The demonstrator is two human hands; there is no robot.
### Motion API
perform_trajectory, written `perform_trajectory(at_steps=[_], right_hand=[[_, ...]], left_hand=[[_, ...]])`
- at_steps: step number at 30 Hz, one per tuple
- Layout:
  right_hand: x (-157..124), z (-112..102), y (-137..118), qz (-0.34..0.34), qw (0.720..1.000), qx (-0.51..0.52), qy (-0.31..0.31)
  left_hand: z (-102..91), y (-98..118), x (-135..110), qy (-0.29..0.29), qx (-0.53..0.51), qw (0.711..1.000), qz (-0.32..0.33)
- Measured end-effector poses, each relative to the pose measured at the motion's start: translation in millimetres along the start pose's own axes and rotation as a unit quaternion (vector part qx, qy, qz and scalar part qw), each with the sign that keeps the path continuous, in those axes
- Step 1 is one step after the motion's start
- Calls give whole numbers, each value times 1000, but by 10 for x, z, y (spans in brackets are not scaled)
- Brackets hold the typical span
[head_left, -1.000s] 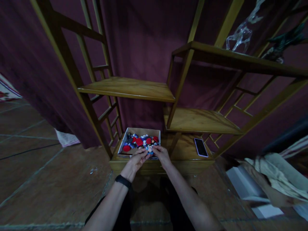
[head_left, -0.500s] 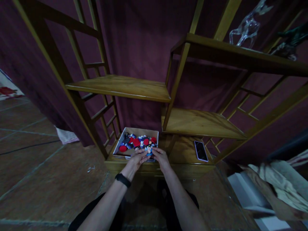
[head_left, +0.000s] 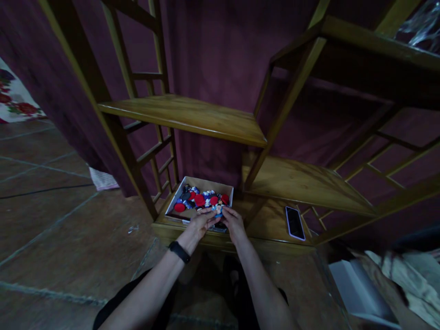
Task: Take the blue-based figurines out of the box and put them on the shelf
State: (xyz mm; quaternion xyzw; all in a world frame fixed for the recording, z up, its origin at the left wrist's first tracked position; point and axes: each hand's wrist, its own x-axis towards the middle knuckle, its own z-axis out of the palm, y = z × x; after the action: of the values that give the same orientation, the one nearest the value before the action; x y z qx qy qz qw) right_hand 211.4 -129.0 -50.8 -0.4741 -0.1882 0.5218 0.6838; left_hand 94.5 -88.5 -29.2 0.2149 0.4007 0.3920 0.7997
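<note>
Between the fingertips of both hands is a small blue and white figurine [head_left: 218, 209], too small to make out in detail. My left hand [head_left: 201, 222] grips it from the left, a black band around that wrist. From the right, my right hand [head_left: 234, 222] pinches its other side. Both hands are over the front right edge of a shallow cardboard box [head_left: 173, 205]. Inside the box lie several small figures and round red pieces [head_left: 200, 200], with blue, white and black parts among them.
The box rests on the low wooden base of a shelf unit, under a wooden shelf [head_left: 185, 117]. A phone [head_left: 294, 223] lies on the base to the right. White boxes [head_left: 360, 288] and cloth are at the lower right. A cable [head_left: 48, 190] runs across the tiled floor.
The view has turned, so the shelf and box appear shifted to the right. Both hands still hold the figurine at the box's front edge.
</note>
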Motion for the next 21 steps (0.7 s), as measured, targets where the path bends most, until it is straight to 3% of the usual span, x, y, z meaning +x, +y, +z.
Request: perform_trajectory(at_steps=[14,18,21], right_hand=[[3,-11,-8,0,997,38,-66],[-4,12,14,10,995,64,-79],[-2,20,14,33,992,80,-87]], left_hand=[[-44,38,-38,-19,50,998,43],[-23,7,-45,-46,109,988,102],[15,-13,-44,-58,209,957,194]])
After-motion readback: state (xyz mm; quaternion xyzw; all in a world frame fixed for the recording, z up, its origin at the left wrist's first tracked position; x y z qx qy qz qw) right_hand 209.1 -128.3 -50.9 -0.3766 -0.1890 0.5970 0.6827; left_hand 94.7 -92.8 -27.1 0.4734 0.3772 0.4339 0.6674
